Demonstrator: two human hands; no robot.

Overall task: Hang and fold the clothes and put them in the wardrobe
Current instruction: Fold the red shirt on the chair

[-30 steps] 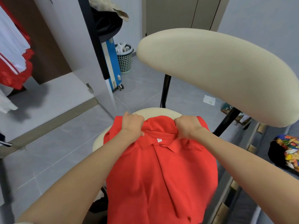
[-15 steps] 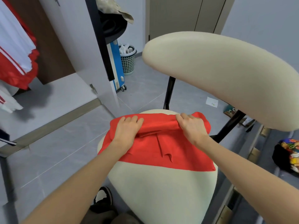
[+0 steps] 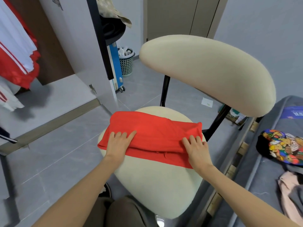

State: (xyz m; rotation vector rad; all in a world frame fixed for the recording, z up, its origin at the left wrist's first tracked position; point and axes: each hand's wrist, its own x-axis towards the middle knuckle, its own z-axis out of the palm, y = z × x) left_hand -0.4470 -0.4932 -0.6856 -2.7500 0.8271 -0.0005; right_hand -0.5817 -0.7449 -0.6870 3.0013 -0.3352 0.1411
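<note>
Red shirt (image 3: 154,133) lies folded into a band across the far half of the cream chair seat (image 3: 157,185), top layer doubled toward the person.

Head view: left hand (image 3: 120,141) rests flat on the shirt's left end, fingers straight and close together. Right hand (image 3: 196,148) rests flat on the right end, fingers slightly spread.

Judgement: smooth outward from the middle and square the near edges before the next fold, since the lower layer sticks out past the upper one.

Thumbs not visible, so I cannot tell whether they are tucked under the top layer. Collar and sleeves are hidden inside the fold. Open wardrobe (image 3: 49,95) at left is cut off by the frame edge.
</note>
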